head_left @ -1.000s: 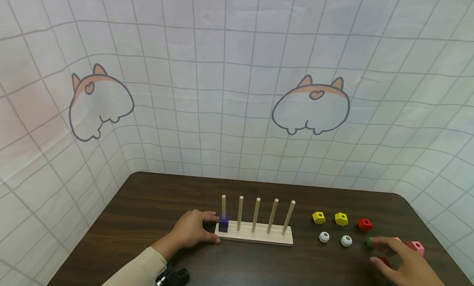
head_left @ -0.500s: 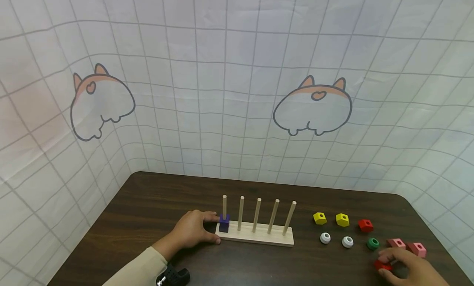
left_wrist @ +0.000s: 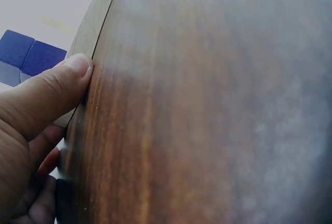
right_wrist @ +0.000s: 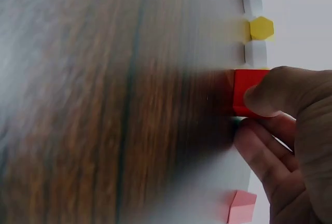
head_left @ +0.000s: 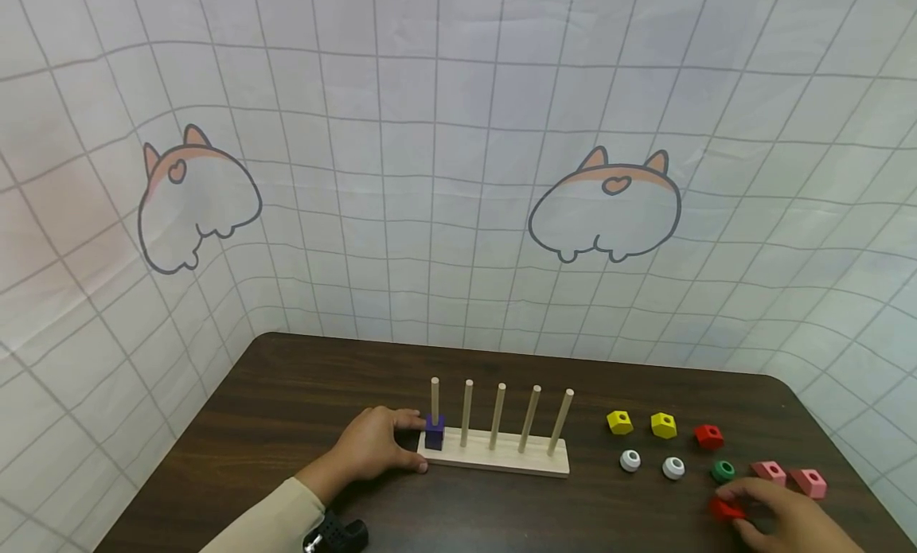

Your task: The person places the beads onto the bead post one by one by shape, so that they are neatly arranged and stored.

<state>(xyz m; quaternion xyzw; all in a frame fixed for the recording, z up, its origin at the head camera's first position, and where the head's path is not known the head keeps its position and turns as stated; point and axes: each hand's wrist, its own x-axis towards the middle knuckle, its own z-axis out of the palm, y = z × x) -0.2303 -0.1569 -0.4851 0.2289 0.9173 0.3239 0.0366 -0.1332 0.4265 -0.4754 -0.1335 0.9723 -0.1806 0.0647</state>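
Observation:
A pale wooden peg board (head_left: pixel 480 456) with several upright pegs lies on the dark table. Purple blocks (head_left: pixel 434 435) sit on its leftmost peg. My left hand (head_left: pixel 376 443) grips the board's left end; in the left wrist view the thumb (left_wrist: pixel 72 73) presses along the board's near edge, beside the purple blocks (left_wrist: pixel 44 58). Over at the right, my right hand (head_left: pixel 788 515) pinches a red block (head_left: pixel 725 508) low over the tabletop. The right wrist view shows the thumb on one face of that red block (right_wrist: pixel 246 86), with the other fingers partly hidden behind.
Near the right hand are a green bead (head_left: pixel 723 471), two pink blocks (head_left: pixel 809 482) and another red block (head_left: pixel 709 437). Two white beads (head_left: pixel 630 460) and two yellow blocks (head_left: pixel 619 422) lie between these and the peg board. A grid-patterned cloth (head_left: pixel 458 179) hangs behind the table (head_left: pixel 573 513).
My right hand has come down from near the green bead, closed on the red block and shifted it slightly left. The left hand stays at the board's end.

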